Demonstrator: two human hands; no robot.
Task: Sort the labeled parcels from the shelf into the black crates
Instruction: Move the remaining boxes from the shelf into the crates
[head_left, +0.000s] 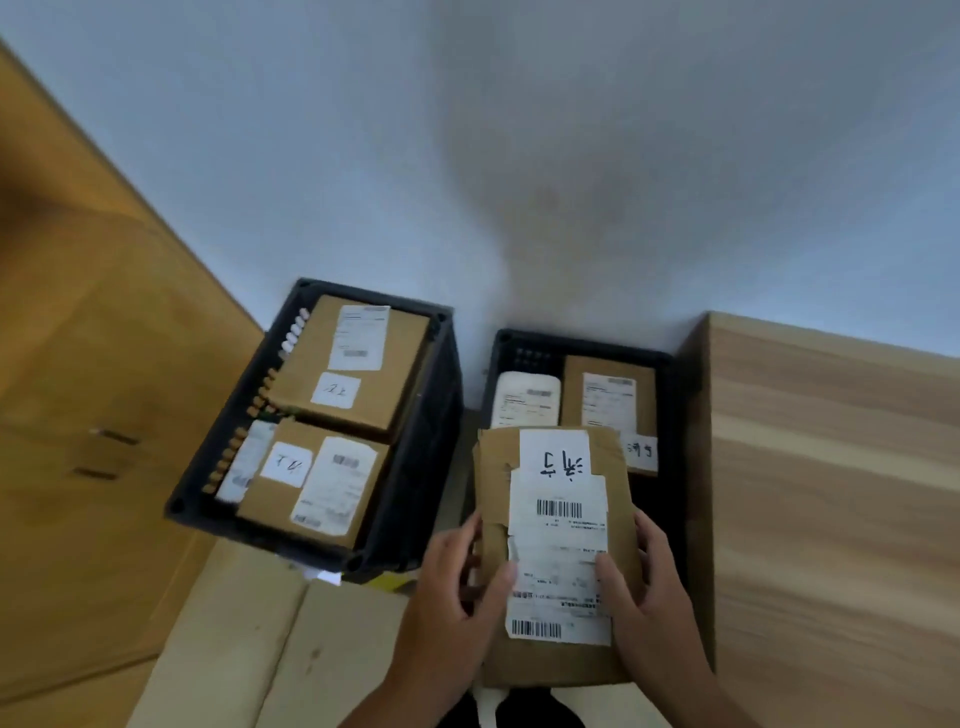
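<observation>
Both hands, left hand and right hand, grip the brown parcel by its sides, thumbs on top.

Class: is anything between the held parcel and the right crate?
Nothing visible: the left hand and right hand hold the parcel over the crate. A white parcel and a brown parcel lie at its far end.

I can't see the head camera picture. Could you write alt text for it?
A left hand and a right hand hold a brown labeled parcel by its near end over the right black crate, which holds a white parcel and a brown box. The left black crate beside it holds two labeled brown boxes.
</observation>
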